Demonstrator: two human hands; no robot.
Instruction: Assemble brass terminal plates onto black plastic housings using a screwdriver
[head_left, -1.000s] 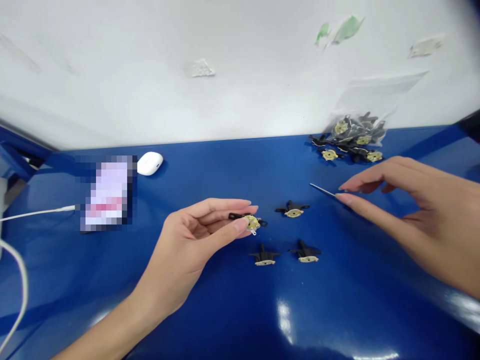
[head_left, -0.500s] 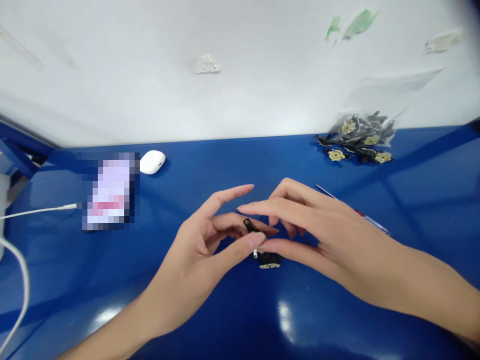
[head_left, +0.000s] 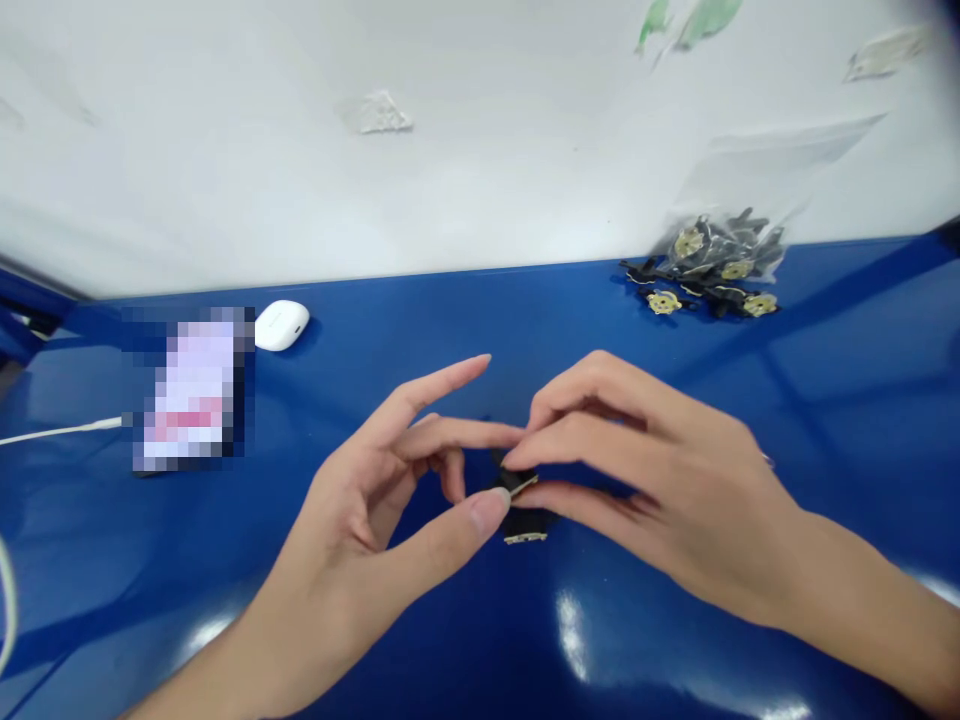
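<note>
Between my hands is a small black part with a brass-coloured plate. My right hand pinches it between thumb and fingertips from the right. My left hand has its thumb tip against the part's left end and its middle finger reaching behind it, while the index finger stretches out free. Just below shows a second black piece with a brass-coloured edge; whether it is joined to the held part I cannot tell. The fingers hide much of both.
A clear plastic bag of similar black parts lies at the back right, with several loose parts before it. On the blue table, to the left, are a blurred-out phone with a white cable and a white earbud case.
My right fingertips have come down onto the part, which has turned so its dark side shows. The left thumb has shifted slightly left. The view has moved a little.
</note>
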